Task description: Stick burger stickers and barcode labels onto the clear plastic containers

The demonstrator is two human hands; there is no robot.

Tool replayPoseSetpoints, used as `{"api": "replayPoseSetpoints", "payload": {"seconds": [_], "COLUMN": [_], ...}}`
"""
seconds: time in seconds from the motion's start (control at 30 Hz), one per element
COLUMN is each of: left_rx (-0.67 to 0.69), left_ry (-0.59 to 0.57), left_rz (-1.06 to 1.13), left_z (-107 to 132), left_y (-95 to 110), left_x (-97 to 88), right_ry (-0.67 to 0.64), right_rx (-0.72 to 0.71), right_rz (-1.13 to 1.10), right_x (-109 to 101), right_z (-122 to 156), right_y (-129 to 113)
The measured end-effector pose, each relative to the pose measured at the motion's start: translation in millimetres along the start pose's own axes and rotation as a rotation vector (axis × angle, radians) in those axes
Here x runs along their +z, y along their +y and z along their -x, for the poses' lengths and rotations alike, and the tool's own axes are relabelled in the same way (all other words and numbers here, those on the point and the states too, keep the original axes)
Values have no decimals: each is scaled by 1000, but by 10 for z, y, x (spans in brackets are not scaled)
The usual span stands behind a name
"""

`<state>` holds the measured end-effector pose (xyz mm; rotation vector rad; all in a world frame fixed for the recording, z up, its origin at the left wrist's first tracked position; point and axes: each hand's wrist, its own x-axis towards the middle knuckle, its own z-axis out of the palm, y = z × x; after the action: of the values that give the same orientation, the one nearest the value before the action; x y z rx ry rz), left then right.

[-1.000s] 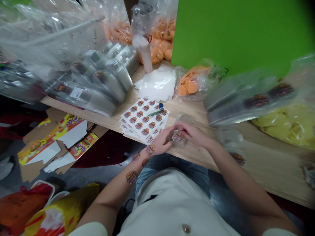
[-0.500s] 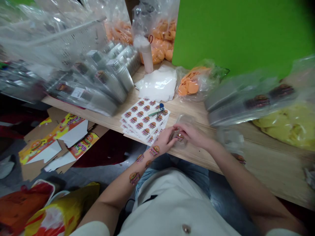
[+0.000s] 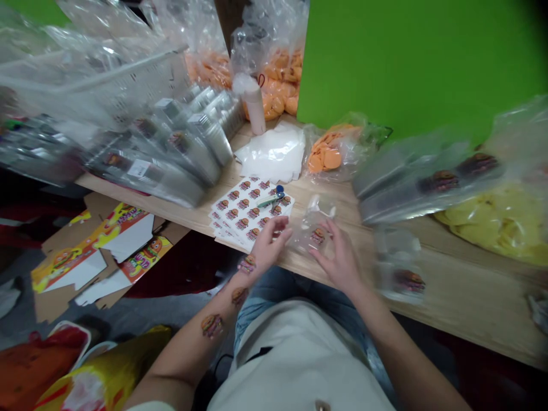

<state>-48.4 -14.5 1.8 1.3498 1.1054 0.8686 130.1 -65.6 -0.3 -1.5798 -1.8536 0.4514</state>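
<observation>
clear plastic packet [image 3: 310, 231]: on the bench [image 3: 471, 308], burger sticker [image 3: 317, 236] on it
left hand [image 3: 270, 244]: spread, just beside packet
right hand [image 3: 338, 261]: spread, just beside packet

The worktop [image 3: 454, 302] is wood-grain laminate with a smooth, low-sheen finish. Near its front edge lies a clear plastic shell [image 3: 310, 234], thin, smooth and glossy. The sticker sheets [image 3: 246, 211] are paper with a smooth, light sheen. Toward the rear edge, the white sheets [image 3: 272, 151] have a soft matt surface, and the pale bottle [image 3: 253, 111] looks like matt plastic. The creased polythene bag [image 3: 329, 154] is thin and glossy. The upright green board [image 3: 385, 68] is smooth and matt. Below the worktop, the flattened boxes [image 3: 103, 251] are brown cardboard with glossy printed faces. The trousers [image 3: 265, 297] are blue denim cloth.
</observation>
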Motion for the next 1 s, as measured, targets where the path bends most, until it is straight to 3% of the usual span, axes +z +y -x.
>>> {"api": "replayPoseSetpoints", "payload": {"seconds": [0.1, 0.17, 0.37, 0.47, 0.57, 0.67, 0.73, 0.87, 1.0], "left_rx": [-258, -349, -351, -321, -343, -347, -330, -253, -24], "left_ry": [-242, -305, -401, -270, -203, -200, -193, -218, -29], "left_rz": [422, 545, 335, 226, 286, 204, 80, -168, -578], "left_z": [15, 14, 25, 23, -25, -114, -169, -250, -351], "left_y": [219, 318, 409, 418, 413, 402, 388, 271, 50], "left_x": [19, 100, 416, 461, 381, 285, 264, 296, 302], "right_ry": [15, 5, -49, 19, 37, -57, -148, -265, -126], "right_rx": [-87, -134, -163, -86, 12, 66, 90, 96, 98], "right_rz": [-56, -16, 123, 166, 208, 277, 316, 348, 462], "right_x": [-155, -269, -507, -719, -1121, -1549, -1710, -1667, -1499], "right_z": [17, 65, 364, 521, 686, 868, 971, 1099, 1092], "right_y": [-48, -63, -49, 7, 150, 366, 525, 798, 853]}}
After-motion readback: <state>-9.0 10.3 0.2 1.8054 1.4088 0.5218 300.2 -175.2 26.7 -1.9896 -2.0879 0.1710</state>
